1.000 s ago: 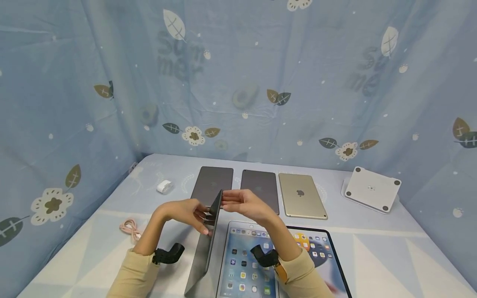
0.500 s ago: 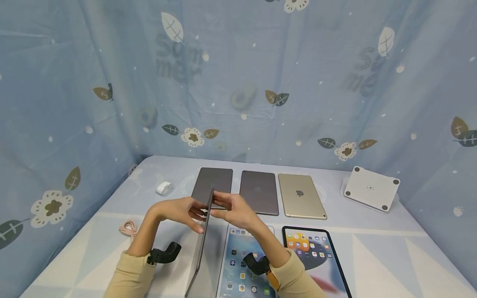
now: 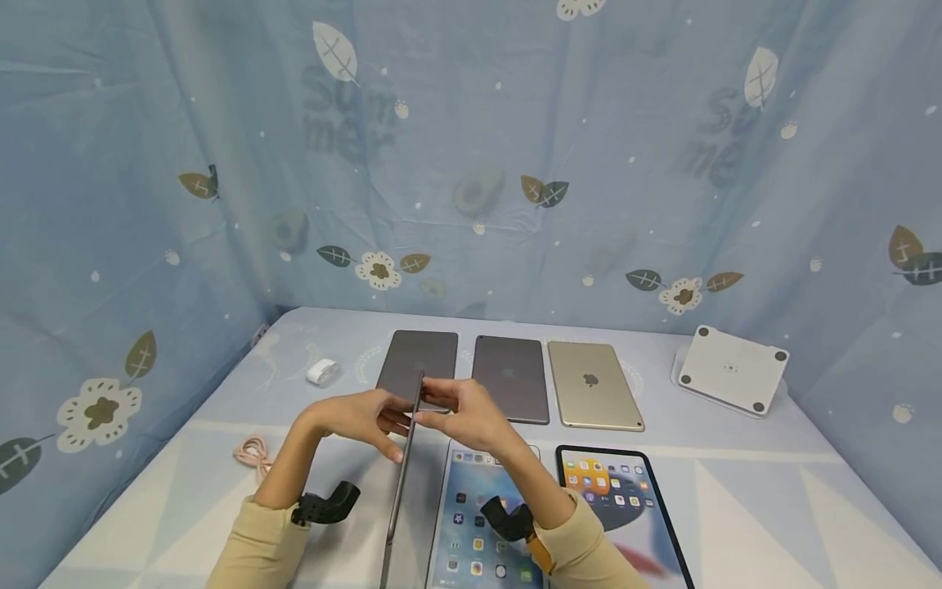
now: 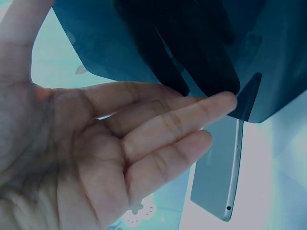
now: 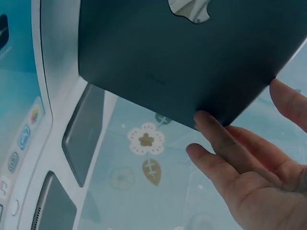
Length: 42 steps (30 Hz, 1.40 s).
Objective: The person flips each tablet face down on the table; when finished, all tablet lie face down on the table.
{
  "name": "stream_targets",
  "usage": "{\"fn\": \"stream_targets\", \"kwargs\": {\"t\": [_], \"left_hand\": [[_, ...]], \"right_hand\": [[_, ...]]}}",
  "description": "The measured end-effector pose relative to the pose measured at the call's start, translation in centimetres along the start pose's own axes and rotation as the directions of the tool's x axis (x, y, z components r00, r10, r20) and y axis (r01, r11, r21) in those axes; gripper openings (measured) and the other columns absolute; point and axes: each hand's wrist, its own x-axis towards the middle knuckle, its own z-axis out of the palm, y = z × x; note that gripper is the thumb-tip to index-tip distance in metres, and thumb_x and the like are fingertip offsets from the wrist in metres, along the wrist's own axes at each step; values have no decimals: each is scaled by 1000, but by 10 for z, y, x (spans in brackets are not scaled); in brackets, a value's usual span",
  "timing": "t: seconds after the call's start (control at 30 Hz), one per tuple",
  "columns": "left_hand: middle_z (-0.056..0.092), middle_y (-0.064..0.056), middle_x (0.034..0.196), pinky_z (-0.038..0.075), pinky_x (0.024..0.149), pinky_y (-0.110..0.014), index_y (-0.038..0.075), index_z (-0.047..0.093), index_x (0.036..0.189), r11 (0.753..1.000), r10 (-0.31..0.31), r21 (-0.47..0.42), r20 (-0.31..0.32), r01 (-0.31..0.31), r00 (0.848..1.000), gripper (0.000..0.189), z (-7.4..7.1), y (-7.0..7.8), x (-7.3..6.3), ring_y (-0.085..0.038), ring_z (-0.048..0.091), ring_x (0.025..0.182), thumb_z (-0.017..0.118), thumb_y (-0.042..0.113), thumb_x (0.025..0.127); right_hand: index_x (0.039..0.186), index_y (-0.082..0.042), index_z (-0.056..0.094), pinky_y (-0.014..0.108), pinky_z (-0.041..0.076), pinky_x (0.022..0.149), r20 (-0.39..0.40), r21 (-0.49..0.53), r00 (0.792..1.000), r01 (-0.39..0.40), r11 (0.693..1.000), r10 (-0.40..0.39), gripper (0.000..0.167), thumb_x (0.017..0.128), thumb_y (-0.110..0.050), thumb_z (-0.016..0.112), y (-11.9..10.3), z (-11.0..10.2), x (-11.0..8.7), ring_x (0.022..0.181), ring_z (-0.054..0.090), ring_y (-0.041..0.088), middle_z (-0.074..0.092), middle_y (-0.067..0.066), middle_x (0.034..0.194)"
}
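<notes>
A dark grey tablet [image 3: 401,491] stands edge-on to the head camera, raised on its long side left of a lit white-framed tablet [image 3: 459,540]. At its upper corner my right hand [image 3: 471,417] pinches the edge, thumb on one side and fingers across the back. The right wrist view shows the tablet's grey back [image 5: 144,62] with a shiny logo. My left hand [image 3: 361,417] is on the other side, fingers extended; in the left wrist view the fingertips [image 4: 225,101] meet the glossy screen [image 4: 108,52], which mirrors them.
Two grey tablets [image 3: 417,352] and a gold tablet [image 3: 596,388] lie face down at the back. A lit black-framed tablet [image 3: 611,495] lies to the right. A white stand [image 3: 736,370] is far right; a white charger [image 3: 321,372] and pink cable [image 3: 253,451] lie left.
The tablet has turned from leaning, with its face showing, to nearly edge-on. My right hand shifted left and brought its thumb to the edge. The left hand moved slightly left.
</notes>
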Motion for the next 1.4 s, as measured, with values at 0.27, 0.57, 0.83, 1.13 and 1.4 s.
{"fn": "stream_targets", "kwargs": {"t": [0.27, 0.57, 0.83, 1.13, 1.4], "left_hand": [[40, -32, 144, 39, 106, -53, -15, 27, 144, 994, 97, 45, -34, -96, 995, 94, -8, 7, -13, -43, 47, 130, 81, 26, 78], [32, -33, 149, 37, 107, -54, -11, 5, 150, 992, 125, 23, -75, -123, 989, 113, -13, 15, -32, -45, 39, 135, 83, 23, 76], [27, -34, 150, 37, 108, -52, -5, -4, 151, 992, 119, -24, -48, -120, 992, 116, -20, 14, -45, -49, 30, 138, 82, 17, 77], [25, -32, 152, 32, 111, -46, -8, 1, 151, 995, 103, 7, -50, -103, 993, 113, -27, 11, -57, -47, 32, 138, 82, 16, 76], [30, -36, 148, 38, 106, -47, -17, 15, 146, 994, 8, 110, -86, 2, 996, 107, -31, 15, -78, -49, 35, 135, 85, 18, 72]], "right_hand": [[144, 2, 40, 46, 43, 105, 40, -15, 998, 43, 999, -42, 62, 92, -19, 66, 4, 6, 2, 129, 51, 32, 50, 19, 141], [146, 0, 37, 42, 43, 107, 146, -60, 985, -87, 994, 95, 67, 93, -32, 63, 15, 21, 7, 131, 50, 30, 46, 17, 145], [149, -3, 32, 42, 42, 107, 254, -314, 928, -187, 931, 272, 80, 88, -41, 67, 19, 33, 7, 137, 42, 26, 39, 13, 152], [150, -5, 31, 37, 46, 102, 244, -453, 913, -191, 871, 327, 88, 83, -49, 69, 23, 45, 8, 130, 51, 22, 48, 10, 146], [151, -7, 29, 35, 43, 106, 245, -533, 906, -173, 828, 346, 91, 82, -49, 71, 23, 49, 8, 134, 47, 22, 43, 8, 150]]}}
